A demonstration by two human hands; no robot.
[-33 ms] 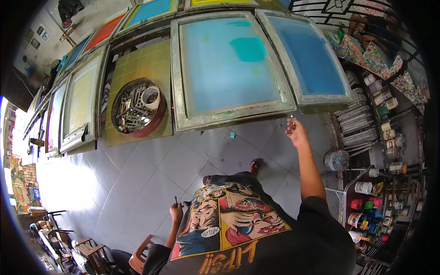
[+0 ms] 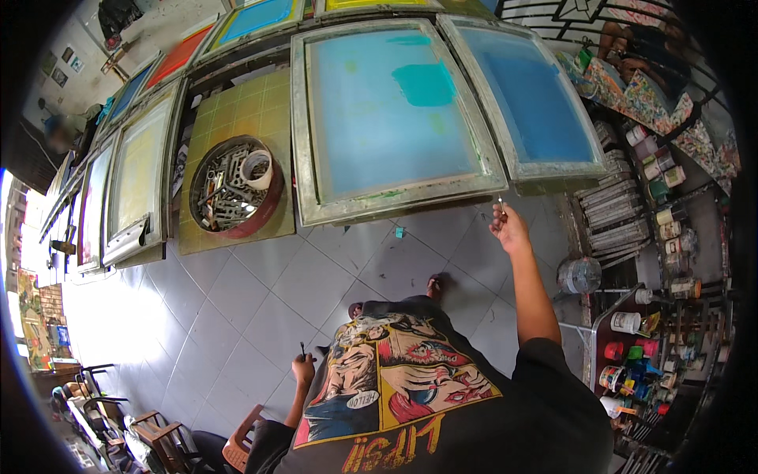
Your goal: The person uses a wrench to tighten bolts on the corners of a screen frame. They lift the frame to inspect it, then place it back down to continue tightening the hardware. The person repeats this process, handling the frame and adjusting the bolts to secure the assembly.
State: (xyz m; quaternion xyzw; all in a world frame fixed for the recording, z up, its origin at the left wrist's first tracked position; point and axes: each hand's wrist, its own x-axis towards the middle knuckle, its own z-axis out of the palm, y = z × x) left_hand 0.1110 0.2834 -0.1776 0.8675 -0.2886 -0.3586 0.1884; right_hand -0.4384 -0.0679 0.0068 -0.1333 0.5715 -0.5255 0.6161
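My left hand (image 2: 303, 369), low beside my shirt, is closed round a slim dark tool (image 2: 302, 348) that points upward. Its exact kind is too small to tell. My right hand (image 2: 509, 229) is stretched forward, fingers curled together round a small silvery piece (image 2: 500, 204). That hand is just below the near right corner of a large screen-printing frame (image 2: 403, 203), which has a pale blue mesh with a teal patch. To its right lies a second screen frame (image 2: 560, 170) with darker blue mesh.
A round reddish tub (image 2: 246, 227) of metal hardware, with a white tape roll (image 2: 257, 169) in it, stands on a yellowish board (image 2: 217, 110). More screens (image 2: 140, 170) line the left. Paint pots (image 2: 625, 322) and a clear plastic jug (image 2: 580, 276) are at right, a chair (image 2: 241, 439) lower left.
The view has shifted very slightly. Both hands keep almost the same place and the same hold.
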